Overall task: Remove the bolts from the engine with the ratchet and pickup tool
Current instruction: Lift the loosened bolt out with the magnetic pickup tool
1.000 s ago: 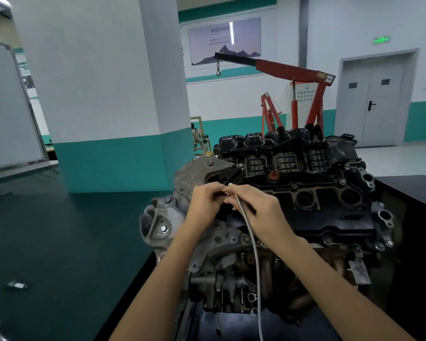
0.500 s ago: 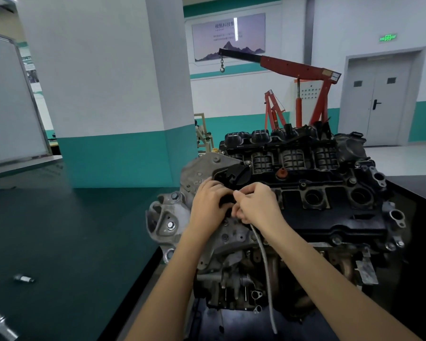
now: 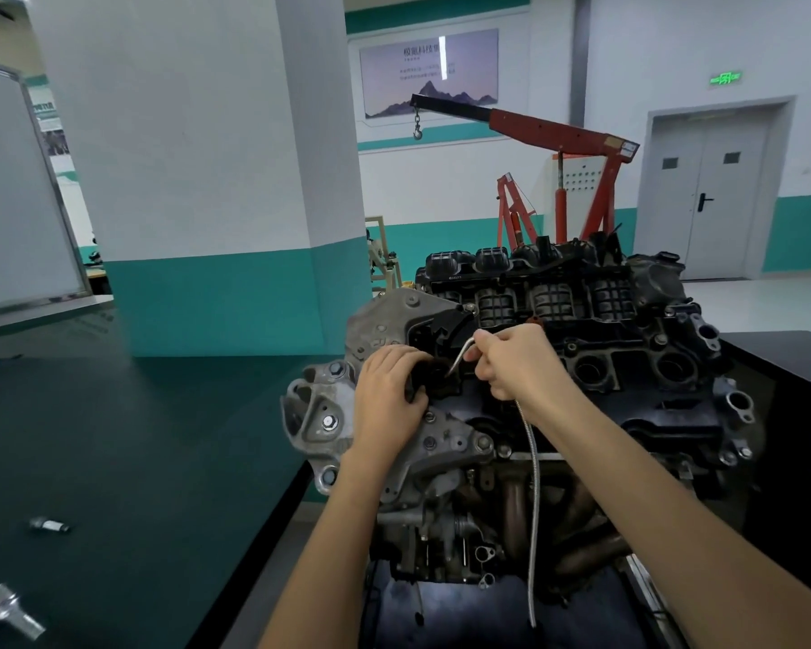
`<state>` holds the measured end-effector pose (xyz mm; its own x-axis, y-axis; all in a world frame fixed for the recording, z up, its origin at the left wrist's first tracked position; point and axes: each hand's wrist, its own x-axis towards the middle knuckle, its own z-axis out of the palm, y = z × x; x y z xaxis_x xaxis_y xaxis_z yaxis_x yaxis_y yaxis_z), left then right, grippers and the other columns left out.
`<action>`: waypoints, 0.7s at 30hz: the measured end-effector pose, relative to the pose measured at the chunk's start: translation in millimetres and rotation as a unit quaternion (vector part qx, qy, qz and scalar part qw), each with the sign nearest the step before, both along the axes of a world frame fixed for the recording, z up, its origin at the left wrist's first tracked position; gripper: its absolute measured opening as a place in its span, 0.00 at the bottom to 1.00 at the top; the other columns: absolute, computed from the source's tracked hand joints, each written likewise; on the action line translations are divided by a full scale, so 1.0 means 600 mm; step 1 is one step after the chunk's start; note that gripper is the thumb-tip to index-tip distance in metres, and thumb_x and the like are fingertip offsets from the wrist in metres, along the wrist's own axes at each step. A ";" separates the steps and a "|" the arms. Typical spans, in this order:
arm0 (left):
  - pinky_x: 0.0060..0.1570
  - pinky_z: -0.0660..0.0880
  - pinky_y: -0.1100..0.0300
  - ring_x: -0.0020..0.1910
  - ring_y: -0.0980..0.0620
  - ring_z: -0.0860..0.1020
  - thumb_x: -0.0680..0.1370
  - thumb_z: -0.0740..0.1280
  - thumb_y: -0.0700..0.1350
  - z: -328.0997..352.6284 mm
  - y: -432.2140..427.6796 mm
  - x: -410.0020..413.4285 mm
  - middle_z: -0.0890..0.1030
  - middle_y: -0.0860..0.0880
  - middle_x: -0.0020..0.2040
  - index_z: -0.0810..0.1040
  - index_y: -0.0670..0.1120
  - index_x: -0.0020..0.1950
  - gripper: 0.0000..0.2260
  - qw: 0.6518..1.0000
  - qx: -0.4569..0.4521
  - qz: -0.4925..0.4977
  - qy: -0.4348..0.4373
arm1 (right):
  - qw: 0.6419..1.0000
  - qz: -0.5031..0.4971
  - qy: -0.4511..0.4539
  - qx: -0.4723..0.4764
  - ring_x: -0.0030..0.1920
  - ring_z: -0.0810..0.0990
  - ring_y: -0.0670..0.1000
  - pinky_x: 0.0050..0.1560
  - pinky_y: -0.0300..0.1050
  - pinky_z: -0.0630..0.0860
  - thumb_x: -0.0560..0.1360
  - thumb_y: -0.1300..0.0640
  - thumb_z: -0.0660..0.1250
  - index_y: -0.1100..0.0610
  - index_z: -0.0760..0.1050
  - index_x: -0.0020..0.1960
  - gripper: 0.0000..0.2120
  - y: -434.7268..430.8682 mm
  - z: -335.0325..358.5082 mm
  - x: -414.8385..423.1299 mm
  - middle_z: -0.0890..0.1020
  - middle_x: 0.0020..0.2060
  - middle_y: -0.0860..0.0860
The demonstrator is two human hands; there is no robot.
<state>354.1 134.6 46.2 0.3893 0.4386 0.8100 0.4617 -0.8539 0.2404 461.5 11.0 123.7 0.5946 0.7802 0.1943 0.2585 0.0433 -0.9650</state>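
Fishing for a bolt, seemingly: right hand point(image 3: 511, 363) pinches the pickup tool point(image 3: 533, 484), tip in the engine point(image 3: 628, 367); left hand point(image 3: 389, 391) grips the engine alongside. Next, lift steadily.

The tip of the pickup tool point(image 3: 532, 484) is hidden in a recess of the engine point(image 3: 628, 367), and a metal tool point(image 3: 5, 611) is cut off by the left edge.

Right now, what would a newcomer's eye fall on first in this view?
The big engine fills the centre-right, with both hands on its upper left end: the right hand grips a flexible pickup tool whose tip dips toward a dark recess, and the left hand rests beside it. Behind stands a red engine hoist; a loose bolt lies on the dark green bench, lower left.
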 end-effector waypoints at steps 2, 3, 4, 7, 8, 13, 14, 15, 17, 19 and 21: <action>0.65 0.68 0.56 0.60 0.49 0.75 0.66 0.72 0.36 0.000 -0.003 -0.001 0.80 0.50 0.55 0.80 0.46 0.57 0.19 1.000 -0.006 0.009 -0.005 | 0.999 0.010 0.019 0.028 0.17 0.61 0.45 0.18 0.36 0.56 0.80 0.59 0.58 0.62 0.75 0.34 0.18 -0.014 0.004 0.000 0.69 0.17 0.48; 0.65 0.67 0.56 0.61 0.49 0.74 0.66 0.72 0.36 0.000 -0.004 -0.002 0.80 0.50 0.56 0.80 0.46 0.57 0.20 1.000 -0.009 0.012 -0.006 | 0.999 0.013 0.020 0.034 0.18 0.60 0.45 0.18 0.36 0.56 0.80 0.59 0.58 0.62 0.76 0.34 0.18 -0.022 0.008 0.001 0.68 0.17 0.49; 0.65 0.67 0.56 0.61 0.49 0.74 0.67 0.72 0.37 0.000 -0.005 -0.002 0.79 0.50 0.56 0.80 0.46 0.58 0.20 1.000 -0.011 0.016 -0.004 | 0.999 0.013 0.016 0.036 0.18 0.60 0.46 0.18 0.36 0.56 0.80 0.58 0.58 0.62 0.76 0.34 0.18 -0.029 0.012 0.001 0.68 0.18 0.49; 0.65 0.67 0.55 0.61 0.49 0.74 0.67 0.72 0.36 0.000 -0.004 -0.003 0.79 0.49 0.56 0.80 0.45 0.58 0.20 1.000 -0.012 0.020 -0.002 | 0.999 0.017 0.001 0.037 0.21 0.60 0.47 0.20 0.37 0.56 0.80 0.58 0.59 0.62 0.76 0.34 0.18 -0.047 0.019 -0.001 0.68 0.18 0.50; 0.65 0.68 0.55 0.61 0.48 0.74 0.67 0.72 0.36 0.000 -0.004 -0.003 0.79 0.49 0.56 0.80 0.45 0.58 0.20 1.000 -0.012 0.021 -0.002 | 0.999 0.019 -0.002 0.038 0.21 0.60 0.48 0.20 0.37 0.56 0.80 0.58 0.59 0.62 0.76 0.34 0.18 -0.052 0.020 -0.002 0.68 0.18 0.50; 0.65 0.67 0.56 0.61 0.48 0.74 0.67 0.73 0.37 -0.001 -0.006 -0.002 0.80 0.49 0.55 0.80 0.45 0.57 0.19 1.000 -0.007 0.024 0.000 | 0.999 0.011 -0.004 0.045 0.20 0.61 0.47 0.19 0.36 0.57 0.80 0.58 0.59 0.63 0.76 0.35 0.18 -0.067 0.030 -0.004 0.69 0.18 0.50; 0.64 0.67 0.56 0.61 0.48 0.74 0.67 0.73 0.37 -0.001 -0.007 -0.002 0.80 0.49 0.55 0.80 0.45 0.57 0.19 1.000 -0.006 0.025 -0.001 | 0.999 0.011 -0.004 0.044 0.20 0.61 0.47 0.19 0.36 0.57 0.80 0.58 0.59 0.63 0.76 0.35 0.18 -0.068 0.030 -0.004 0.69 0.18 0.50; 0.64 0.67 0.56 0.61 0.48 0.74 0.67 0.73 0.37 -0.001 -0.007 -0.002 0.80 0.49 0.55 0.80 0.45 0.57 0.18 1.000 -0.006 0.026 -0.001 | 0.999 0.013 -0.004 0.043 0.20 0.61 0.47 0.19 0.36 0.57 0.80 0.58 0.59 0.63 0.76 0.35 0.18 -0.069 0.029 -0.005 0.69 0.19 0.50; 0.64 0.68 0.55 0.61 0.48 0.74 0.67 0.73 0.37 -0.002 -0.006 -0.001 0.80 0.49 0.54 0.80 0.45 0.56 0.18 1.000 -0.005 0.028 0.000 | 0.999 0.019 -0.007 0.040 0.20 0.60 0.47 0.19 0.36 0.56 0.80 0.58 0.59 0.63 0.75 0.34 0.18 -0.071 0.028 -0.008 0.69 0.19 0.51; 0.64 0.68 0.54 0.61 0.47 0.74 0.67 0.73 0.37 -0.002 -0.005 -0.001 0.81 0.49 0.53 0.81 0.45 0.56 0.17 1.000 -0.002 0.029 0.003 | 0.999 0.027 -0.011 0.034 0.19 0.60 0.47 0.19 0.36 0.56 0.80 0.59 0.59 0.63 0.75 0.33 0.18 -0.072 0.033 -0.010 0.68 0.20 0.52; 0.64 0.69 0.53 0.61 0.47 0.74 0.67 0.74 0.37 -0.003 -0.005 0.000 0.81 0.50 0.53 0.81 0.45 0.55 0.17 1.000 0.000 0.030 0.006 | 0.999 0.036 -0.010 0.023 0.19 0.60 0.46 0.18 0.36 0.56 0.81 0.58 0.58 0.63 0.74 0.33 0.19 -0.074 0.037 -0.013 0.68 0.19 0.51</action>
<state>354.4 131.7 44.6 0.3718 0.4607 0.8060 0.5149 -0.8247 0.2339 453.4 -33.1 146.0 0.5334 0.8106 0.2416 0.2717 0.1063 -0.9565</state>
